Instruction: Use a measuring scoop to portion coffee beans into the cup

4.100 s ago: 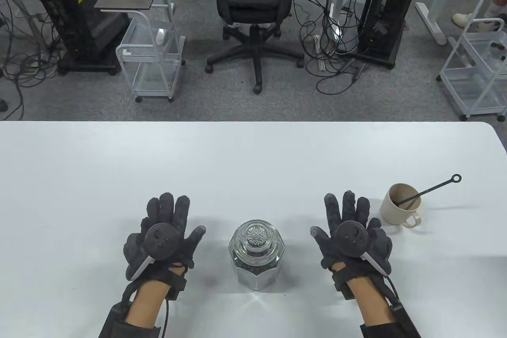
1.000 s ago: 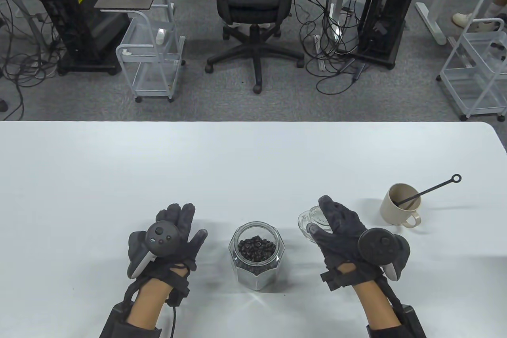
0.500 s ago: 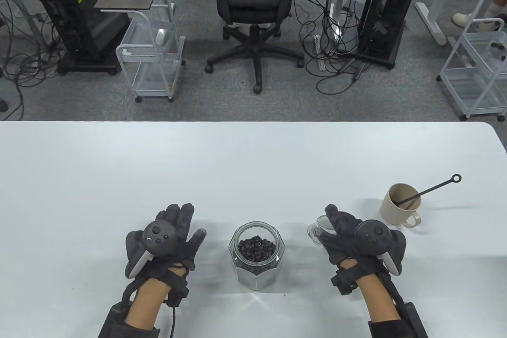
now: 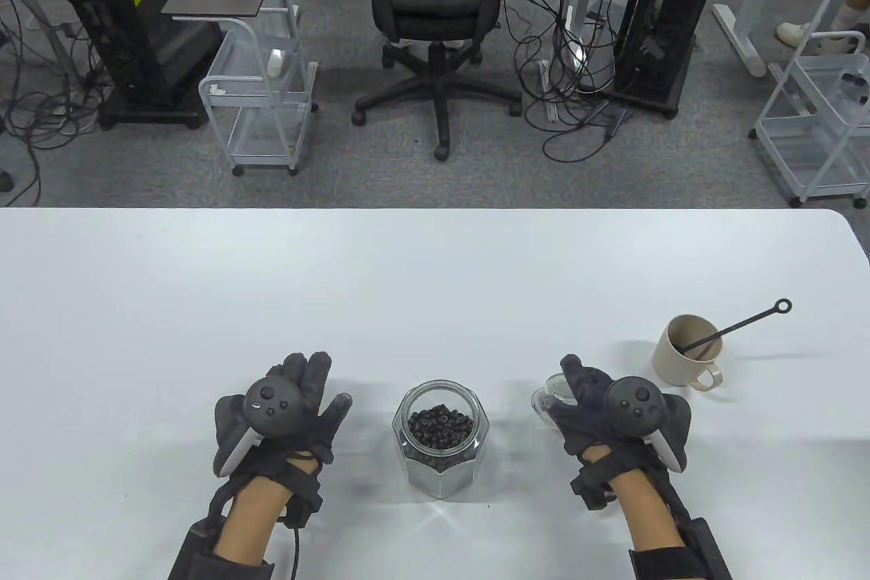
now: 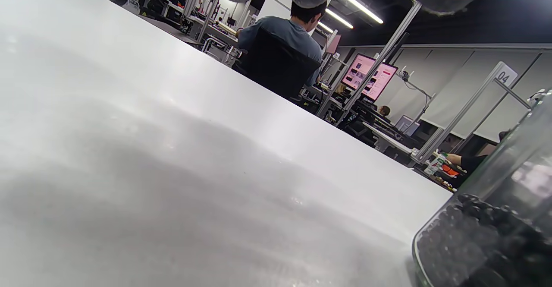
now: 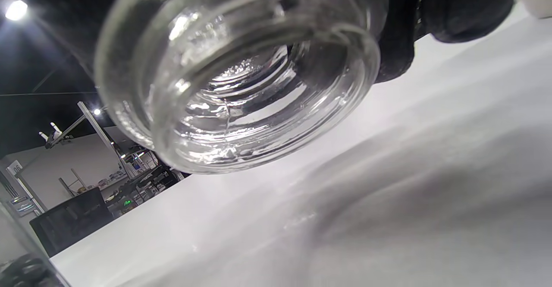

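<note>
A glass jar (image 4: 440, 436) of dark coffee beans (image 4: 440, 425) stands open between my hands; its side shows in the left wrist view (image 5: 496, 218). My right hand (image 4: 598, 403) grips the jar's glass lid (image 4: 552, 391) just above the table, right of the jar. The lid (image 6: 241, 75) fills the right wrist view, underside toward the camera. My left hand (image 4: 299, 400) rests open on the table left of the jar, touching nothing. A beige cup (image 4: 688, 352) stands at the right with the black long-handled scoop (image 4: 744, 321) leaning in it.
The white table (image 4: 408, 281) has its far edge at mid-frame and a rounded right corner. Beyond it stand an office chair (image 4: 435, 2), wire carts and computer towers. In the left wrist view a seated person's back (image 5: 282, 47) shows beyond the table.
The lid came off the jar in my right hand and moved right. Over the last second that hand has lowered the lid toward the table. My left hand barely shifted.
</note>
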Demonstrator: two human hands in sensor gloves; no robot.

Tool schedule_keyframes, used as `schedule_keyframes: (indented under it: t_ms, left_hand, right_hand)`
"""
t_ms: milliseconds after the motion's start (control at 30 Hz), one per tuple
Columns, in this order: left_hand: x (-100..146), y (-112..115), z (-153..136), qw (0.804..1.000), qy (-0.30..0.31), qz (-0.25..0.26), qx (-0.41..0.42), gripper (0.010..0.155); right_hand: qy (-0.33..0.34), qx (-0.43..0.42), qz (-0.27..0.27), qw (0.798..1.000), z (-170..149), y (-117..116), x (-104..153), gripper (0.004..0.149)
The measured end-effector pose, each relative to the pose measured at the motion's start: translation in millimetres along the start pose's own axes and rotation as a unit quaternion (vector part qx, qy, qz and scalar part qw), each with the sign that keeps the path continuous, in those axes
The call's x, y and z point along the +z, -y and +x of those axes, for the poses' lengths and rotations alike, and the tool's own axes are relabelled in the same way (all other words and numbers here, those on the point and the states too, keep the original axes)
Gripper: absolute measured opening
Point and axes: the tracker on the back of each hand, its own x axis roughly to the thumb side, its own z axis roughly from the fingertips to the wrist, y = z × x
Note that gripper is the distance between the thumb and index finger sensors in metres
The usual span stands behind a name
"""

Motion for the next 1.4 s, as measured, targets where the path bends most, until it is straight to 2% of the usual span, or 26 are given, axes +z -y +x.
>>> schedule_keyframes:
  t_ms: [967, 1200, 1400]
  left_hand:
    - [0.6, -0.2, 0.6, 1.000, -0.003, -0.011, 0.002, 0.080]
    - [0.3, 0.6, 1.1, 1.000, -0.003, -0.013, 0.001, 0.080]
    - [1.5, -0.3, 1.9, 1.000, -0.003, -0.011, 0.004, 0.080]
  right_hand:
    - [-0.026, 0.038, 0.044, 0.998, 0.9, -10.3, -1.5, 0.075]
    - [-0.025, 0.103, 0.078, 0.991, 11.9, -11.4, -1.7, 0.079]
    - [-0.011, 0.162, 0.086, 0.983, 17.2, -14.2, -2.4, 0.081]
